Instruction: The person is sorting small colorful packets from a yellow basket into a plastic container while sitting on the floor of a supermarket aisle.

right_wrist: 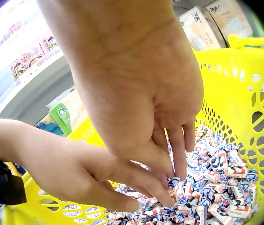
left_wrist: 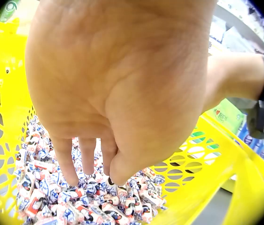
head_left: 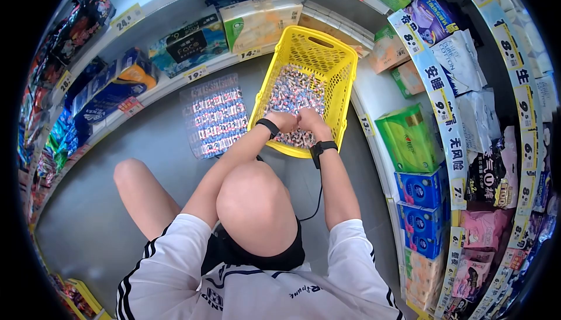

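A yellow plastic basket stands on the floor, filled with small wrapped candies in white, blue and red. Both hands reach into its near end, side by side. My left hand points its straight fingers down, and the fingertips touch the candies. My right hand does the same, its fingers resting on the candy pile. In the right wrist view the left hand lies just beside the right one. Each wrist wears a black band. I see nothing pinched in either hand.
I squat on a grey floor in a shop aisle, one knee raised in front. A flat clear sheet of packed candies lies left of the basket. Stocked shelves curve along the left and right.
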### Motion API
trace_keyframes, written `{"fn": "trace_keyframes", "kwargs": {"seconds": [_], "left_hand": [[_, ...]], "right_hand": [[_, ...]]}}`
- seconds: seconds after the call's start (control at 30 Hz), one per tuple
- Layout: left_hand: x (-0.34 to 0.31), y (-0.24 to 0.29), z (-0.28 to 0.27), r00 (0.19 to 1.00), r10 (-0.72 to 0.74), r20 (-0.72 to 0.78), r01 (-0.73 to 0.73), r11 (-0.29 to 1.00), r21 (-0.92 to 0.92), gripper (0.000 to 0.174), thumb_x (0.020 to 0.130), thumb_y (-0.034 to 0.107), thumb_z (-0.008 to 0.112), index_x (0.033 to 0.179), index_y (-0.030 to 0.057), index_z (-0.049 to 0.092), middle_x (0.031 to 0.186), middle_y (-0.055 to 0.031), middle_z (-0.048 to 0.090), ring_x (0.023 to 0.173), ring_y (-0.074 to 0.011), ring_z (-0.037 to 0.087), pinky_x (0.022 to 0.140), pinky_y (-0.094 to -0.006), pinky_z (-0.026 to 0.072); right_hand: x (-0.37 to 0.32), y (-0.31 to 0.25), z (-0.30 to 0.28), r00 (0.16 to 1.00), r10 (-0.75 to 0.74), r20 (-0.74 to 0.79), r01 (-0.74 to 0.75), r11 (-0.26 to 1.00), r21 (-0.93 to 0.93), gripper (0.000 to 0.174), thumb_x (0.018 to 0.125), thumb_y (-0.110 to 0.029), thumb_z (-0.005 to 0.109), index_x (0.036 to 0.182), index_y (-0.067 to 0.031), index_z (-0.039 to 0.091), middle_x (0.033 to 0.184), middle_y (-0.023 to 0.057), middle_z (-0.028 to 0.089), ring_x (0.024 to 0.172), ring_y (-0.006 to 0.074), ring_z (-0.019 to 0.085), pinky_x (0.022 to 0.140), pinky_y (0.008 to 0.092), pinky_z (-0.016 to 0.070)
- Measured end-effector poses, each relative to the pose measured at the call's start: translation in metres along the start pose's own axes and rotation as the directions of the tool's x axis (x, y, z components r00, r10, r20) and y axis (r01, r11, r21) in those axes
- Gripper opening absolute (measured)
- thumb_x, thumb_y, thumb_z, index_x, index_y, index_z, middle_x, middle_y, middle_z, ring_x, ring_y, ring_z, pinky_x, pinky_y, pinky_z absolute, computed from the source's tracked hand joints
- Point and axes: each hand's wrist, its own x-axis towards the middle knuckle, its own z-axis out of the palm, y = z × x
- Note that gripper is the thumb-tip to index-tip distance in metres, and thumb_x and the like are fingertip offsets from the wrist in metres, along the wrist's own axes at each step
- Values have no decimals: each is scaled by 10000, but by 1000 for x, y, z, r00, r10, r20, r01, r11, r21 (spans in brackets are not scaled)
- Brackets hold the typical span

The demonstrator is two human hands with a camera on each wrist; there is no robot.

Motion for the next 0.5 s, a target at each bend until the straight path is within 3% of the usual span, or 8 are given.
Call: {"fn": "trace_keyframes", "kwargs": {"seconds": [0.1,0.13,0.17,0.2,0.27,0.33,0.43,0.5], "left_hand": [[-13,2,-3,999,48,1,-47,998,-29,513,797,2,557,1264,176,674,1194,-146,691,1108,-313,656,908,-419,527],[-17,3,-2,998,65,-15,-65,998,-22,566,775,-29,547,1291,174,656,1208,-143,685,1113,-317,651,921,-419,522],[-22,4,-2,998,62,-21,-63,998,-23,566,775,-29,547,1291,174,656,1208,-143,685,1113,-317,651,921,-419,522],[-27,4,-3,995,90,-46,-92,994,-55,571,757,-45,543,1282,150,657,1199,-151,685,1114,-323,650,928,-419,518],[-39,6,-5,990,113,-80,-120,989,-89,577,740,-62,540,1272,127,658,1190,-160,685,1114,-329,649,936,-419,514],[-43,-1,1,967,151,-206,-180,975,-133,536,715,-86,536,1207,70,678,1170,-187,681,1106,-338,647,931,-421,511],[-48,-15,1,901,286,-326,-335,936,-105,392,782,13,617,1156,99,698,1087,-170,709,1018,-352,675,877,-436,533],[-64,-18,-4,871,313,-378,-371,924,-89,309,786,26,627,1086,64,693,1028,-185,705,969,-360,675,851,-441,531]], "right_hand": [[-7,0,-2,998,-40,-39,42,998,56,240,722,-133,805,905,3,730,959,240,719,946,386,700,824,445,560],[-9,0,0,999,-11,-51,14,998,62,179,729,-50,722,903,-41,762,972,219,726,940,360,704,841,423,557],[-11,0,1,998,18,-63,-14,998,67,256,736,33,638,900,-86,794,985,199,732,935,333,709,857,400,554],[-10,0,2,998,12,-68,-8,998,60,256,736,33,638,900,-86,794,985,199,732,935,333,709,857,400,554],[-11,3,6,985,-44,-166,59,995,83,188,704,-65,791,875,-2,746,941,239,721,917,365,711,813,423,565],[-16,-4,-1,978,-83,-192,104,990,98,169,710,-62,784,867,-7,758,912,235,723,888,360,715,804,420,568],[-34,-28,-15,955,-87,-282,133,980,149,133,721,-49,764,851,-24,783,829,223,721,801,341,723,770,412,574],[-40,-43,-22,919,-140,-368,199,972,127,142,725,-43,751,862,-25,781,835,211,725,786,324,727,754,407,573]]}}
